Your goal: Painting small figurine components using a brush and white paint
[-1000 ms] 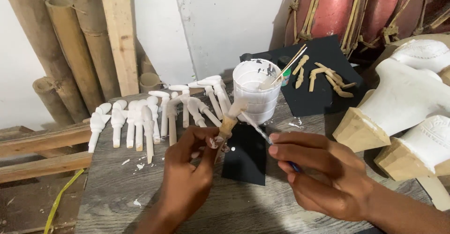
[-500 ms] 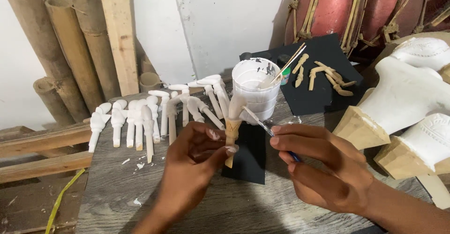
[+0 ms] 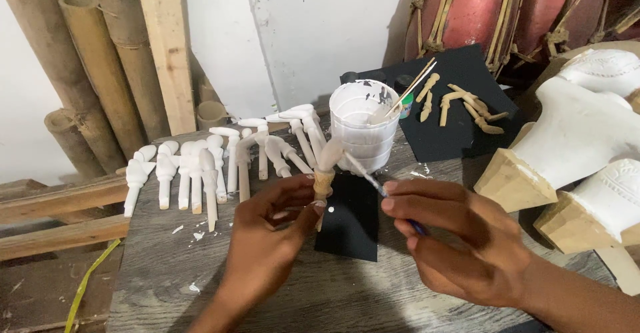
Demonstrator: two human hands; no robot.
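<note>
A weathered grey wooden table (image 3: 200, 286) stood against a white wall, with bamboo poles (image 3: 100, 73) leaning at the left.

The left hand (image 3: 270, 236) pinched a small carved wooden piece (image 3: 325, 173) upright, its long axis near vertical and its top coated white. The right hand (image 3: 460, 240), just to its right, was closed around a thin paintbrush (image 3: 363, 171) slanting up-left, its tip touching the piece's white top. Behind stood a white paint cup (image 3: 363, 133), a row of white-painted pieces (image 3: 200, 166) lay left, and a black sheet (image 3: 350, 220) lay beneath.
</note>
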